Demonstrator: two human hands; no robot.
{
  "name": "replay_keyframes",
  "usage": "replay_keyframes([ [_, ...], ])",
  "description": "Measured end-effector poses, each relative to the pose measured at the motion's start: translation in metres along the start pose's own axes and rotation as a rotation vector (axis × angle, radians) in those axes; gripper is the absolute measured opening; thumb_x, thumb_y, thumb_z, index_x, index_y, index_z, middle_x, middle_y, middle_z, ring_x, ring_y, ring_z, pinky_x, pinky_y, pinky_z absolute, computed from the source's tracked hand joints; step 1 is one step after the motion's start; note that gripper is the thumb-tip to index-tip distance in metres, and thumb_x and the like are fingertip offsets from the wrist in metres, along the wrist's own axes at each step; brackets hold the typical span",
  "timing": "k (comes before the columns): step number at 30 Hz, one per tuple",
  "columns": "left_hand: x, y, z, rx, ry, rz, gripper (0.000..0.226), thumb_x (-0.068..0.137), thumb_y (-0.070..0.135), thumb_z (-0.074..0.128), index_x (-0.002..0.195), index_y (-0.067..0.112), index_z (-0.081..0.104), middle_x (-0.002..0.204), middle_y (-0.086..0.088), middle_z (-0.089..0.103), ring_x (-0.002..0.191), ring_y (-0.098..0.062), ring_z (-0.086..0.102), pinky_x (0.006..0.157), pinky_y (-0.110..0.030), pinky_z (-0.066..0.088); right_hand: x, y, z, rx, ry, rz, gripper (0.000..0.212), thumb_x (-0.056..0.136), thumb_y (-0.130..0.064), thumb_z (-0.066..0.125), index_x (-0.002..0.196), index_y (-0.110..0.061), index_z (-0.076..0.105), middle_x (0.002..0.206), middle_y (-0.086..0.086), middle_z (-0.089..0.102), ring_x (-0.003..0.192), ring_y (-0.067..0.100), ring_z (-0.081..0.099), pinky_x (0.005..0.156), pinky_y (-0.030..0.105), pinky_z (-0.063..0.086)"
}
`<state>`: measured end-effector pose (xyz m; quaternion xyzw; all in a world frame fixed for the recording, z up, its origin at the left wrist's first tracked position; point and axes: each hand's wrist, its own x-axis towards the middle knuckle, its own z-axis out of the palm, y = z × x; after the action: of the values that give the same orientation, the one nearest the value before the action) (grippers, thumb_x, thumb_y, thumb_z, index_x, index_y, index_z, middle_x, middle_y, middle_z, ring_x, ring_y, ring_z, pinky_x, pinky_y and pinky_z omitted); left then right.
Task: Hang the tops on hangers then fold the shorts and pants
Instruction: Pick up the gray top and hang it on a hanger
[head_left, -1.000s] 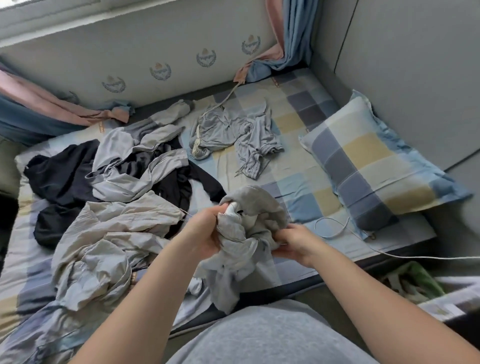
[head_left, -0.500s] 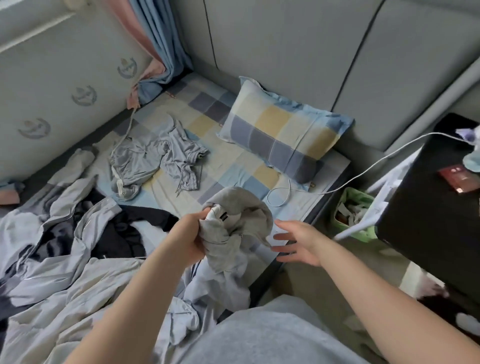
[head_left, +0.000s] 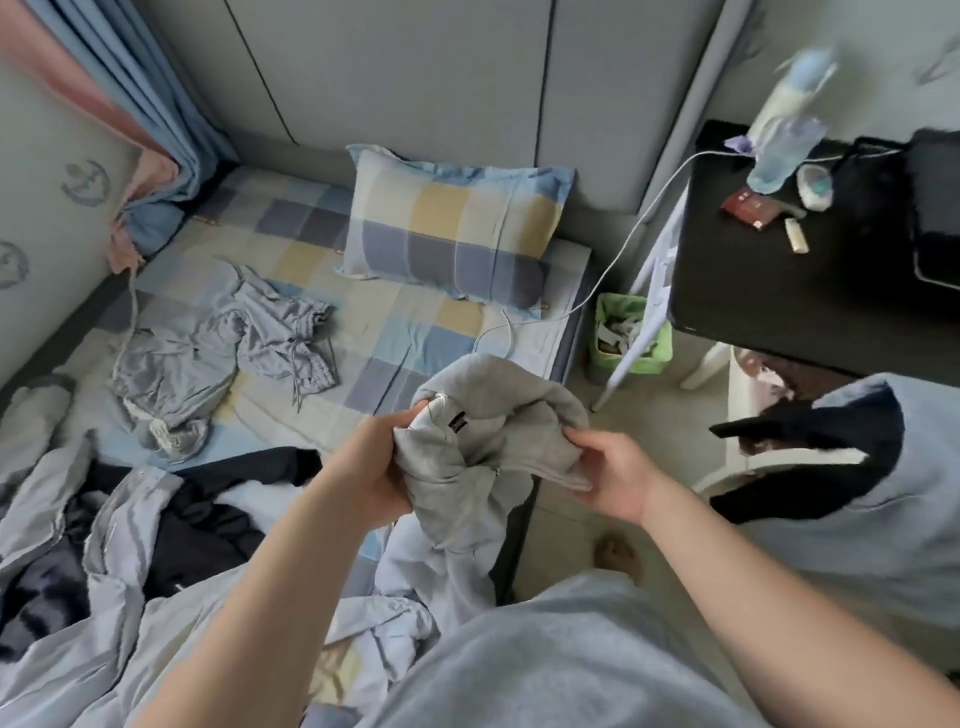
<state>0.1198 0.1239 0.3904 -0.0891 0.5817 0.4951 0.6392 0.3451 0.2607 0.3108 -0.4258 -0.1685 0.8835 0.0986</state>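
Where we grip: left hand (head_left: 374, 462) and right hand (head_left: 610, 478) clamped on top (head_left: 498, 415).
Top: hangs down between them.

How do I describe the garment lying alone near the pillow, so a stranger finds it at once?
Start at the checked pillow on the bed. Left of it, nearer the person, lies a crumpled pale grey-blue garment. Unlike the held grey top and the heaped clothes, it lies apart, with loose drawstrings.

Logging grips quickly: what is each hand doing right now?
Left hand: grips the grey garment.
Right hand: pinches the same garment's edge.
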Motion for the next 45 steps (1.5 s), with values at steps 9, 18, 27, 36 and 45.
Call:
replay_keyframes([
  [9,0.015,-0.012,0.089,0.077,-0.181,-0.055,0.032,0.106,0.031,0.043,0.119,0.008,0.062,0.108,-0.011,0.065,0.109,-0.027,0.058,0.114,-0.044,0.036,-0.098,-0.001,-0.033,0.419,-0.031,-0.35,0.046,0.092,-0.043,0.062,0.105,-0.002,0.078,0.11,0.014,0.075,0.099,0.024,0.074,0.078,0.038,0.061],
  [18,0.022,-0.072,0.206,0.273,-0.388,-0.177,0.026,0.103,0.02,0.045,0.108,0.007,0.066,0.095,-0.01,0.066,0.089,-0.023,0.063,0.082,-0.037,0.052,-0.22,0.045,-0.12,0.447,-0.011,-0.721,0.049,0.076,0.002,0.079,0.119,-0.021,0.072,0.119,0.006,0.07,0.102,0.022,0.068,0.085,0.036,0.053],
  [27,-0.023,-0.171,0.326,0.468,-0.509,-0.259,0.031,0.105,0.018,0.041,0.103,0.002,0.068,0.096,-0.013,0.07,0.091,-0.025,0.065,0.083,-0.041,0.053,-0.307,0.106,-0.196,0.716,0.251,-0.947,0.037,0.086,0.005,0.048,0.105,-0.007,0.078,0.102,0.012,0.074,0.083,0.02,0.073,0.07,0.031,0.059],
  [36,-0.083,-0.29,0.419,0.74,-0.659,-0.329,0.022,0.093,0.025,0.059,0.093,0.006,0.069,0.087,-0.007,0.063,0.082,-0.021,0.061,0.059,-0.031,0.061,-0.408,0.134,-0.275,0.268,1.247,-0.717,0.03,0.098,-0.014,0.052,0.127,-0.022,0.054,0.118,0.004,0.064,0.106,0.022,0.063,0.092,0.042,0.054],
  [45,-0.115,-0.394,0.492,1.139,-0.792,-0.242,0.028,0.095,0.032,0.062,0.103,0.008,0.075,0.096,-0.013,0.074,0.088,-0.028,0.072,0.082,-0.038,0.059,-0.503,0.126,-0.355,-0.362,1.269,-0.527,0.071,0.086,-0.047,0.072,0.147,-0.033,0.038,0.128,-0.005,0.055,0.117,0.017,0.056,0.103,0.041,0.047],
])
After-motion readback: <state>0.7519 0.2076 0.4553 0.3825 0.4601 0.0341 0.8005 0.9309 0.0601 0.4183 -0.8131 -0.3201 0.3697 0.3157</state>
